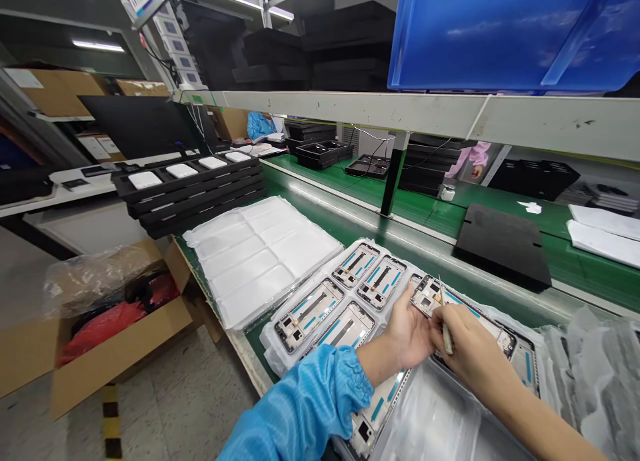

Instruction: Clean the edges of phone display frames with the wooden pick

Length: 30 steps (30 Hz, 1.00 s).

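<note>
Blue sleeve (300, 401); left hand (407, 334) gripping phone frame (430, 296) edge; right hand (473, 348) gripping pale stick (447, 334).

Factory line: phone frames (309, 314)

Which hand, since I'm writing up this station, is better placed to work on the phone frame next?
Right, probably: the right hand grips a slim pale tool with its tip at the phone frame, while the left hand is steadying that frame.

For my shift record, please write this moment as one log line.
Left hand: holds phone frame | Right hand: holds slim pale tool over frame
</note>
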Motion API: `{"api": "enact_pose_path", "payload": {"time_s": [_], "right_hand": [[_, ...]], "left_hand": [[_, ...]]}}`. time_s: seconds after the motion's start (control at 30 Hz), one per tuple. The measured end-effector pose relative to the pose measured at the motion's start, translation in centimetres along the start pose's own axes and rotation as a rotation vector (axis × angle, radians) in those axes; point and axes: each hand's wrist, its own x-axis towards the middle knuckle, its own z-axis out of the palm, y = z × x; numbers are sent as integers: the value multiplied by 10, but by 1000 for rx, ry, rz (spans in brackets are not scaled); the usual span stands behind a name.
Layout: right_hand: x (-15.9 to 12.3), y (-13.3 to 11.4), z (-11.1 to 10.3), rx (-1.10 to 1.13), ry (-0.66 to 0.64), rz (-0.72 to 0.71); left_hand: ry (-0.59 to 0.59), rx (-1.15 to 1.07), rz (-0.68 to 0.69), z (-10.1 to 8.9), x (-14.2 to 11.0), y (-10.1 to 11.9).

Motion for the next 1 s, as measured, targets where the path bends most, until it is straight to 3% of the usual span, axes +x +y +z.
{"api": "enact_pose_path", "payload": {"time_s": [0.23, 0.53, 1.0], "right_hand": [[-1, 4, 1, -28, 7, -59], [2, 2, -5, 76, -35, 24], [3, 2, 3, -82, 24, -14]], "left_hand": [[0, -45, -31, -2, -1, 2], [-55, -43, 47, -3, 2, 1], [-56, 43, 21, 3, -2, 0]]}}
